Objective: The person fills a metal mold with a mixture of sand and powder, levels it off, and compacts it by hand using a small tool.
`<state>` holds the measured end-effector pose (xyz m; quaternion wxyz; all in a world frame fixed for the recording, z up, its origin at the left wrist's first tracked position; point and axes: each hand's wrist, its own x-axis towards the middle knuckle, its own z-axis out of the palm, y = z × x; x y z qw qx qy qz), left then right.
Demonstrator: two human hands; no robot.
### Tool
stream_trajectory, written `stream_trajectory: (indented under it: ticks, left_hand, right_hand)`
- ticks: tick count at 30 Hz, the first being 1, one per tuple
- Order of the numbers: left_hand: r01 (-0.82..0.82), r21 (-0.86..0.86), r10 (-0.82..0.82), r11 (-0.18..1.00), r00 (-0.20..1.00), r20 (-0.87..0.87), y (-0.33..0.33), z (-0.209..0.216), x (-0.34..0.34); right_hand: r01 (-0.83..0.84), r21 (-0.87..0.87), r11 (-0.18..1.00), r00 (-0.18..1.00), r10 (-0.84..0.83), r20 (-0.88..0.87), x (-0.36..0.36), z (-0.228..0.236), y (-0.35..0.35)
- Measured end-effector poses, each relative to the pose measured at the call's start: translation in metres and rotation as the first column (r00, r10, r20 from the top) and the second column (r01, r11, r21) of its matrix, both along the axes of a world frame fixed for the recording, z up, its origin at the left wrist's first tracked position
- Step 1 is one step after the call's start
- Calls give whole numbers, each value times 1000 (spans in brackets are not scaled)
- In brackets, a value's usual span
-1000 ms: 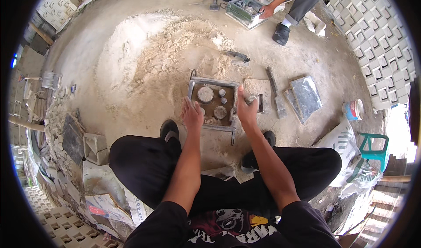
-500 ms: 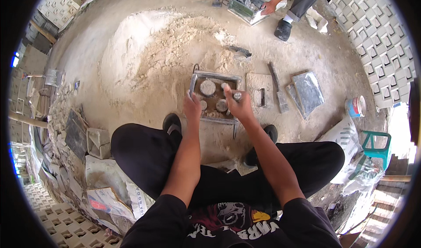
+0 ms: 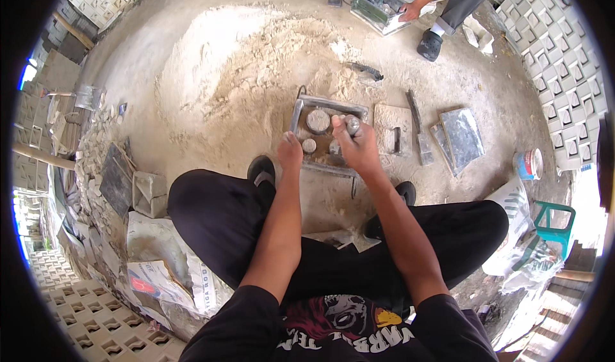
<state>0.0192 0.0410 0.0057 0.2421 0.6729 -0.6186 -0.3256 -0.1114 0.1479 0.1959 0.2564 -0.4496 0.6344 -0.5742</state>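
Observation:
A rectangular mould frame point(image 3: 295, 117) with sand inside lies on the ground between my feet. Set in its sand are a large round disc point(image 3: 318, 120) and a smaller one point(image 3: 309, 145), with another round piece partly behind my right hand. My left hand point(image 3: 290, 149) rests at the frame's near left side, fingers curled over the edge. Above the right part of the frame, my right hand point(image 3: 360, 147) is closed round a grey round-ended rod point(image 3: 353, 126). The rod's lower end is hidden by the hand.
A slotted board point(image 3: 389, 117), a long flat-bladed tool point(image 3: 417, 122) and dark flat plates point(image 3: 464, 135) lie to the right. Loose sand point(image 3: 250, 67) is heaped beyond the frame. At the top, another person's hands point(image 3: 409, 11) work at a second box point(image 3: 378, 24). A bucket point(image 3: 528, 164) stands right.
The whole view has shifted a little, so things sit further right. My right hand has moved within the frame and now covers more of the round piece near it. The left hand stays at the frame's edge.

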Motion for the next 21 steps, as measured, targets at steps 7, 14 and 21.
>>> stream_trajectory:
  ticks: [7,14,21]
  left_hand:
    - [-39,-62,45,997,993,106,3,1,-4]
    - [-84,-166,91,983,995,36,15,-2,-13]
    - [-107,95,118,990,986,-122,-8,-22,16]
  right_hand:
    - [157,-3,988,978,-155,139,6,-9,-13]
    - [176,93,980,968,-189,162,1,-23,-21]
    - [160,65,985,967,-170,191,13,-36,-23]
